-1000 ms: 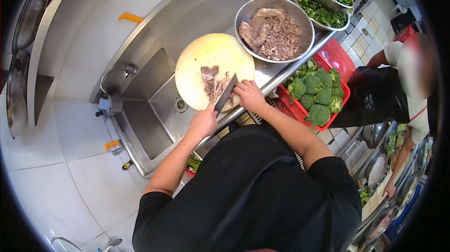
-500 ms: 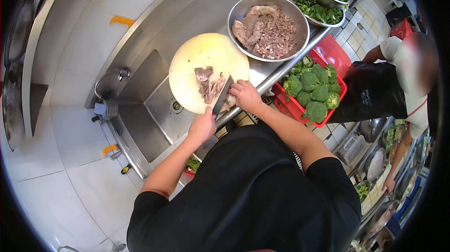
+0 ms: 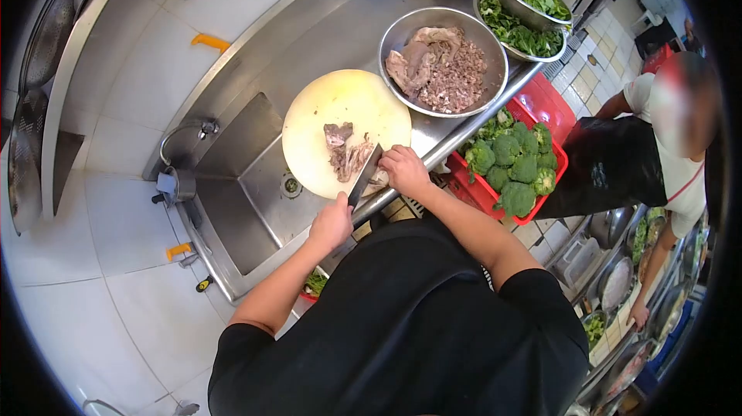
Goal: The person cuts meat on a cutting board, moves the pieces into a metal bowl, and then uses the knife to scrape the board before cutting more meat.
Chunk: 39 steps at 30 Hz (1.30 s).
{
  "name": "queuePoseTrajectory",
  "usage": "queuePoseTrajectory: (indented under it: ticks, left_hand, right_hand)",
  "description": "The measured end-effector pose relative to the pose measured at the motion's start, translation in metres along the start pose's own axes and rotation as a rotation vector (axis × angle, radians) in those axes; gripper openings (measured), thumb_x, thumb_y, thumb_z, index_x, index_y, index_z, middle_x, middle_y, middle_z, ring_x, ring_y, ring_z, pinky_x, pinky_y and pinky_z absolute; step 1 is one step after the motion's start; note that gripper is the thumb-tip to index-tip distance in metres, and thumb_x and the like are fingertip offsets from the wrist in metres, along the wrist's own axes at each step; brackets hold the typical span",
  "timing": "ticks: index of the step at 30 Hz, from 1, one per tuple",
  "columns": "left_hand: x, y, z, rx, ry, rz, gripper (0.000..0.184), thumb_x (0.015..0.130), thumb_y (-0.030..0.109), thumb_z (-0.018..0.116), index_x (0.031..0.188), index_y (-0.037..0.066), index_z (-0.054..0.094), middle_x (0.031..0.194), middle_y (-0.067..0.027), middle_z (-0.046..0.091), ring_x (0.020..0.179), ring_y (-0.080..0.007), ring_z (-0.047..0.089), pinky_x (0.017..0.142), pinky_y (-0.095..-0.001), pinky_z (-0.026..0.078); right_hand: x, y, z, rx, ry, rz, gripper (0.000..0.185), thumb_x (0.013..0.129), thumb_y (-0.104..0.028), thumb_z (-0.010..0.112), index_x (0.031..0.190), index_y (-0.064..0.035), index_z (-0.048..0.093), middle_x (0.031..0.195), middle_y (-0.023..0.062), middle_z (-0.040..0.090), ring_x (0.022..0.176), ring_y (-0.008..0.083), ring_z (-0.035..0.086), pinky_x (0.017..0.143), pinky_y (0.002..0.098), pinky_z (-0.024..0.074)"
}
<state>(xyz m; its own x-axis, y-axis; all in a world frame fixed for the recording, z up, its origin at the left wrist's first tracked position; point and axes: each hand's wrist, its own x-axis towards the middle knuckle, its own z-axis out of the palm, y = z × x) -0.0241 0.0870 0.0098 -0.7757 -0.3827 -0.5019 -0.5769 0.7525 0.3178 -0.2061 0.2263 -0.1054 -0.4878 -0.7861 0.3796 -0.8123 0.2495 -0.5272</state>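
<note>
1. Left arm: your forearm reaches from the near left toward the far right, the left hand [image 3: 332, 221] closed around the handle of the knife [image 3: 365, 178].
2. Right arm: your forearm angles from the near right toward the far left; the right hand [image 3: 406, 171] has curled fingers just right of the blade, and whether they grip anything cannot be told.
3. Knife: located over the near right part of the round cutting board [image 3: 317, 103]; its long axis runs obliquely, handle near left, tip far right.
4. Meat [image 3: 338, 135]: lies on the board left of the blade, its darker chunk at the far left, shredded portion toward the knife.
5. Metal bowl [image 3: 398, 33]: stands beyond the board, to the right.
</note>
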Motion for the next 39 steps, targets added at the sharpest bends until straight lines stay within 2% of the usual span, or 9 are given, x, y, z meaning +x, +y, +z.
queuePoseTrajectory:
  ticks: [2,8,17,21,22,25,26,29,39]
  left_hand:
    - [-0.005,0.001,0.006,0.0,0.0,-0.05,0.025,0.105,0.023,0.053,0.115,0.0,0.047,0.085,-0.0342,0.069,0.084,-0.0555,0.068,0.079,-0.0651,0.052]
    - [0.047,0.009,0.017,-0.027,0.123,0.074,0.025,0.106,0.024,0.053,0.118,0.003,0.048,0.088,-0.0338,0.07,0.086,-0.0544,0.069,0.08,-0.0645,0.052]
    - [-0.007,-0.011,0.013,0.005,-0.025,-0.09,0.032,0.105,0.023,0.054,0.129,0.003,0.048,0.094,-0.0357,0.071,0.091,-0.0546,0.07,0.084,-0.0642,0.053]
    - [0.026,0.0,0.013,-0.061,0.088,0.03,0.032,0.105,0.024,0.055,0.126,0.0,0.05,0.094,-0.0356,0.071,0.091,-0.0543,0.07,0.084,-0.0633,0.053]
    - [0.031,0.0,0.011,-0.061,0.09,0.036,0.032,0.105,0.024,0.055,0.125,0.0,0.05,0.094,-0.0355,0.071,0.091,-0.0543,0.07,0.084,-0.063,0.053]
    - [0.032,-0.004,0.008,-0.076,0.098,0.037,0.032,0.105,0.025,0.055,0.123,-0.001,0.051,0.094,-0.0355,0.071,0.092,-0.0543,0.07,0.085,-0.0623,0.054]
    - [0.033,-0.006,0.007,-0.08,0.097,0.04,0.031,0.105,0.025,0.055,0.123,-0.001,0.051,0.094,-0.0355,0.071,0.092,-0.0542,0.07,0.085,-0.062,0.054]
    - [0.033,-0.019,0.013,-0.112,0.11,0.055,0.031,0.104,0.025,0.055,0.123,0.0,0.051,0.095,-0.0363,0.07,0.092,-0.0544,0.069,0.086,-0.0622,0.054]
    - [0.004,-0.039,0.024,-0.168,0.066,-0.009,0.028,0.105,0.026,0.056,0.119,0.002,0.051,0.095,-0.0361,0.069,0.093,-0.0551,0.068,0.084,-0.0637,0.051]
  right_hand:
    - [-0.002,-0.001,0.001,-0.021,-0.001,0.011,0.014,0.085,-0.012,0.065,0.094,-0.0102,0.075,0.1,0.0032,0.068,0.108,0.0238,0.062,0.097,0.0393,0.0483]
    - [0.005,-0.002,-0.009,-0.096,-0.057,0.033,0.015,0.085,-0.014,0.065,0.095,-0.0118,0.076,0.102,0.0021,0.069,0.107,0.0237,0.062,0.095,0.039,0.0472]
    - [0.002,0.002,-0.003,-0.102,-0.04,0.048,0.011,0.09,-0.017,0.066,0.095,-0.0133,0.075,0.102,0.0004,0.069,0.107,0.0228,0.061,0.093,0.0403,0.0455]
    - [0.007,0.0,-0.011,-0.001,-0.075,0.116,0.013,0.091,-0.018,0.065,0.096,-0.0119,0.076,0.105,0.0007,0.071,0.11,0.0251,0.061,0.093,0.0429,0.0463]
    - [0.008,0.0,-0.015,0.027,-0.095,0.133,0.016,0.089,-0.023,0.072,0.101,-0.0119,0.074,0.107,0.0038,0.071,0.11,0.0293,0.062,0.095,0.0446,0.047]
    - [0.002,-0.021,-0.033,0.038,-0.071,-0.006,0.031,0.086,-0.029,0.076,0.112,-0.0118,0.071,0.114,0.0077,0.068,0.11,0.0323,0.062,0.096,0.0456,0.0473]
    - [-0.005,-0.022,-0.029,0.072,-0.153,-0.052,0.044,0.082,-0.033,0.08,0.119,-0.0122,0.069,0.119,0.0103,0.066,0.11,0.0339,0.061,0.096,0.0464,0.0482]
    - [-0.016,-0.028,-0.015,0.007,-0.208,-0.082,0.031,0.086,-0.023,0.077,0.114,-0.0128,0.072,0.115,0.0053,0.068,0.109,0.0304,0.062,0.095,0.0433,0.0513]
    - [0.0,-0.01,-0.012,0.051,-0.105,0.091,0.014,0.087,-0.017,0.074,0.098,-0.0096,0.077,0.097,0.009,0.073,0.097,0.0303,0.067,0.089,0.0427,0.0548]
